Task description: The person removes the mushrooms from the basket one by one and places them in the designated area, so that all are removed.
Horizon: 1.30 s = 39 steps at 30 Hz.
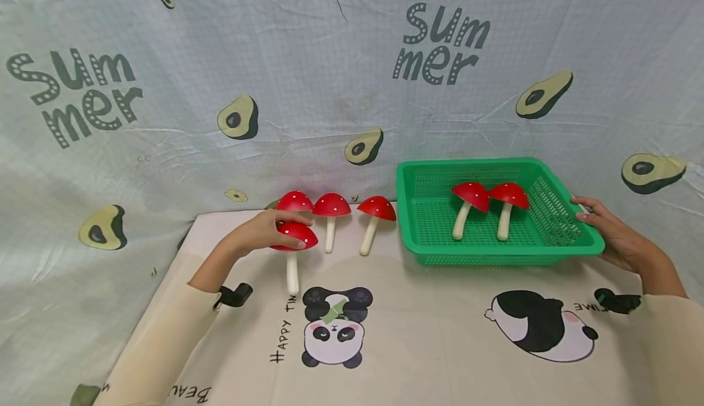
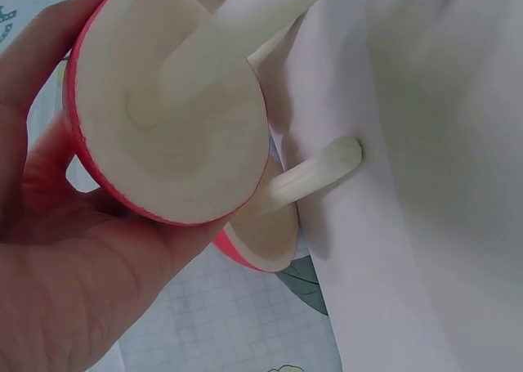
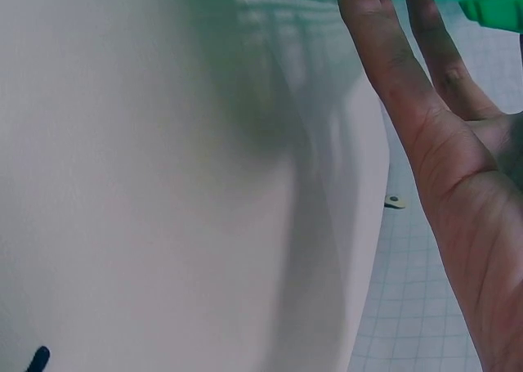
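Observation:
My left hand grips a toy mushroom by its red, white-dotted cap, its pale stem pointing toward me. In the left wrist view the cap's cream underside faces the camera, with thumb and fingers round the rim. Just behind it stands another mushroom, partly hidden by the hand. Two more lie to its right, a middle mushroom and a right-hand mushroom. At the right, my right hand holds the side rim of a green plastic basket. Inside the basket lie two mushrooms, one beside the other.
A pale tablecloth with printed pandas and lettering covers the table. Behind the table hangs a light cloth printed with avocados and words. The basket stands close to that cloth.

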### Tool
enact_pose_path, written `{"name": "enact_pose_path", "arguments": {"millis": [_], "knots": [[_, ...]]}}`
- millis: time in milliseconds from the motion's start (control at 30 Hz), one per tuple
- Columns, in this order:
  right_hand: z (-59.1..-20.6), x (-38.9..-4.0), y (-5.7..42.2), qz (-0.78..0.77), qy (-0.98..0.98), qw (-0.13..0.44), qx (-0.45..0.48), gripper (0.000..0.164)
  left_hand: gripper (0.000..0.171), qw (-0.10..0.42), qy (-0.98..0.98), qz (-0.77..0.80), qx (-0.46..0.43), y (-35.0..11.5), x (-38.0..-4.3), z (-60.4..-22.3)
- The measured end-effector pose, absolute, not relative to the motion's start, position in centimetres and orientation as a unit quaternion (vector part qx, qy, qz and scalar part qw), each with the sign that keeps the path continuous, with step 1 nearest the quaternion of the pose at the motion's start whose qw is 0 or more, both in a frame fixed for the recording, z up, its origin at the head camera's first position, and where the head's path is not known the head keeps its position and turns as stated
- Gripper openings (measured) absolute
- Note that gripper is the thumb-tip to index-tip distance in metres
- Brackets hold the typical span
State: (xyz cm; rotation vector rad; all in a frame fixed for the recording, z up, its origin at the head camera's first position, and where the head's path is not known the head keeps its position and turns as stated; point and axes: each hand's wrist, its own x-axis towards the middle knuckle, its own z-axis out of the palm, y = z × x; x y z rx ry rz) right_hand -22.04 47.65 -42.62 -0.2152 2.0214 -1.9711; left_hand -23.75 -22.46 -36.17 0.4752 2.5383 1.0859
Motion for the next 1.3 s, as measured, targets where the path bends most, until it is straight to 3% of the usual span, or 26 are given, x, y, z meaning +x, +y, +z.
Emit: {"name": "enact_pose_path", "arguments": {"millis": [1300], "knots": [[-43.0,-22.2,48.1,-0.676,0.716,0.153,-0.079,0.038,0.054,0.207,0.912,0.313,0.165,-25.8,-23.0,-36.8]]}}
